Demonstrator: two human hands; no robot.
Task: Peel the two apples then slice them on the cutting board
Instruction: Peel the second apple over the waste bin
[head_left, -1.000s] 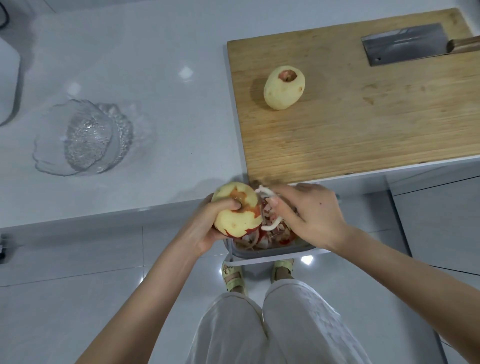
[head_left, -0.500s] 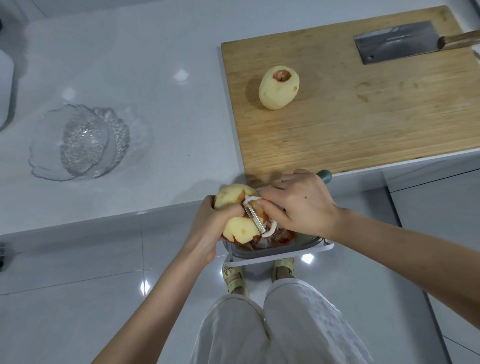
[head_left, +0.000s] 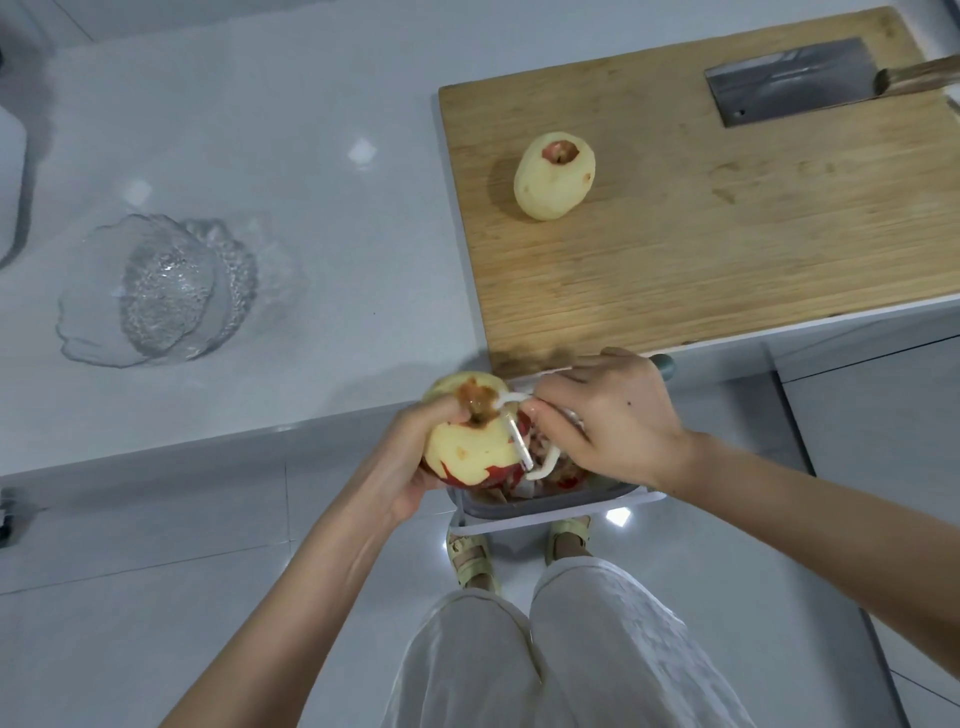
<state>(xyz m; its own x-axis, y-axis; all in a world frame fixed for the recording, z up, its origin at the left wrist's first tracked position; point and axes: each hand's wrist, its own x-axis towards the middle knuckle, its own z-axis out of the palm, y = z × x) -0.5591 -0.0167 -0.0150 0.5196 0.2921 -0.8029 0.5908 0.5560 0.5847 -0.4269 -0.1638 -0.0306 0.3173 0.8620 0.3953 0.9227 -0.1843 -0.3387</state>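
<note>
My left hand (head_left: 410, 457) grips a mostly peeled apple (head_left: 467, 447) in front of the counter edge; red skin remains on its lower side. My right hand (head_left: 613, 421) holds a white peeler (head_left: 519, 441) with its blade against the apple's right side. Both hands are above a grey bin (head_left: 550, 501) holding red peels. A fully peeled apple (head_left: 553, 179) lies on the wooden cutting board (head_left: 727, 249), near its left end. A cleaver (head_left: 789, 78) rests flat at the board's far right.
A clear glass bowl (head_left: 161, 291) stands on the white counter (head_left: 260, 182) to the left. The counter's front edge runs just behind my hands. My legs and sandalled feet are below on the tiled floor.
The apple has been turned in my left hand, now showing its brown stem end. The peeler has shifted along the apple's right side. The view has drifted slightly.
</note>
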